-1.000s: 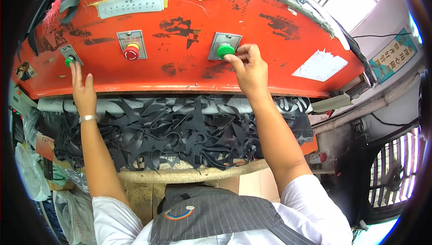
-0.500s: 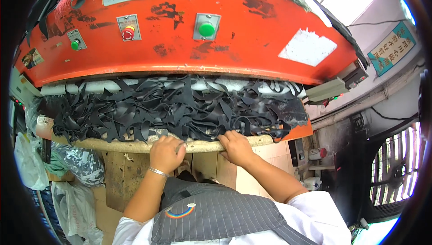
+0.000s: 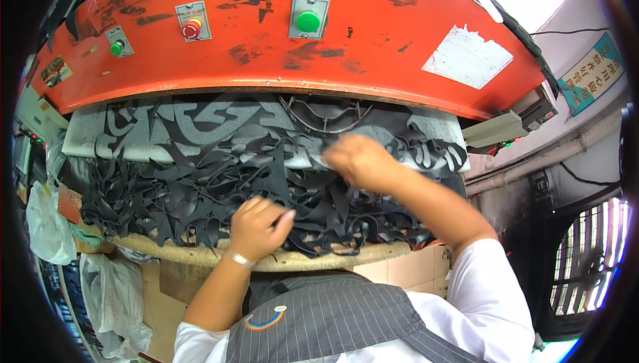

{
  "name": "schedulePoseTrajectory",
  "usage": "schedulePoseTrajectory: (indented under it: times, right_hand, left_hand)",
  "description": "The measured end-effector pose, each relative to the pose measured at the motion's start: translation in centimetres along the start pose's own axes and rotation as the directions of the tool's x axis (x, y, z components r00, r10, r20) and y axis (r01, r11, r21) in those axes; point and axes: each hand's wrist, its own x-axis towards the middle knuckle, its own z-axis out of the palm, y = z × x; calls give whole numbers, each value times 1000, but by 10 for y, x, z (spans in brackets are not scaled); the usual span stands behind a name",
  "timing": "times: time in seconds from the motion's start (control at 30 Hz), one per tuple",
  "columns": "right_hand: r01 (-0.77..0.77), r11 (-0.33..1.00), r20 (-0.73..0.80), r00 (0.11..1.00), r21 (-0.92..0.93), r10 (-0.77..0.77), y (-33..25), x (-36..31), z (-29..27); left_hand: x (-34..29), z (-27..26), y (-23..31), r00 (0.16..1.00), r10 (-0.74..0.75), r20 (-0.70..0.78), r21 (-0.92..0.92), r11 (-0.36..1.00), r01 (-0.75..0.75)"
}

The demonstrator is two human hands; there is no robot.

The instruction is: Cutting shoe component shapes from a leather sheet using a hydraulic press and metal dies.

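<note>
My left hand (image 3: 258, 228) rests low over the tangled black sheet scraps (image 3: 153, 193) by the table's front edge. Its fingers are curled, and whatever they may hold is hidden. Reaching farther in, my right hand (image 3: 363, 162) hovers at the near edge of the white cutting board (image 3: 83, 133), its fingers smeared by motion. Just beyond it a curved metal cutting die (image 3: 324, 123) lies on black sheet material, partly under the red press beam. Cut-out black strips with gaps between them lie on the board's left part.
The red press beam (image 3: 379, 50) spans the far side, with a green button (image 3: 307, 22) and a red knob (image 3: 191, 28). A padded front edge (image 3: 333, 260) borders the table. Plastic bags (image 3: 110, 290) hang at left; a fan (image 3: 586, 256) stands at right.
Both hands have left the padded front edge. My right hand has reached forward toward the die. The white board and scraps now show nearer to me, with the die exposed.
</note>
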Motion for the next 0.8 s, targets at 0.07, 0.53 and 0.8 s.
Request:
schedulePoseTrajectory:
  times: [0.07,0.53,0.8]
  right_hand:
    - [228,963,-120,962,-146,-246,49,58,5]
    - [630,687,-140,692,-361,-708,192,158,-62]
    - [-496,868,-225,850,-34,477,278,-4,-53]
  left_hand:
    - [52,23,-4,981,176,-82,-5,984,-177]
    - [139,106,-44,983,62,175,225,969,-101]
    - [183,91,-61,983,-177,56,-1,984,177]
